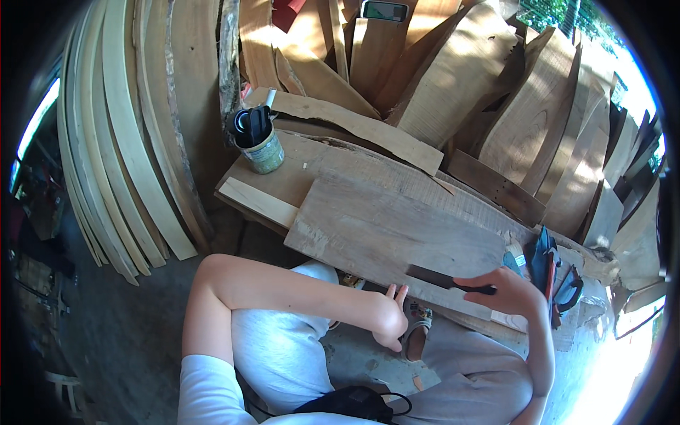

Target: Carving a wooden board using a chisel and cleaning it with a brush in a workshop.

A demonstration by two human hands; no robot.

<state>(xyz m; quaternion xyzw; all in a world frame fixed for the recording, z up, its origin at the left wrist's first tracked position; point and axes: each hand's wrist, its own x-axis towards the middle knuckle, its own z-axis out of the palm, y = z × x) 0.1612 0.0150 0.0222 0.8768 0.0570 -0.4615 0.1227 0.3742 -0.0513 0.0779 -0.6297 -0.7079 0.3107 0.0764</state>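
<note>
A flat tool with a long dark blade and a black handle is gripped in my right hand. Its blade lies over the near right part of a wide grey-brown board, tip pointing left; whether it is a knife or a file I cannot tell. Two stretched fingers of my left hand touch the board's near edge, just left of the blade's tip. The rest of that hand hangs below the edge, with nothing visible in it. Beneath the board lies a larger wooden slab.
A tub holding black objects stands at the slab's far left. By my right hand sits a blue, red and black tool. Planks lean at the left, and slabs at the back. A phone rests among them.
</note>
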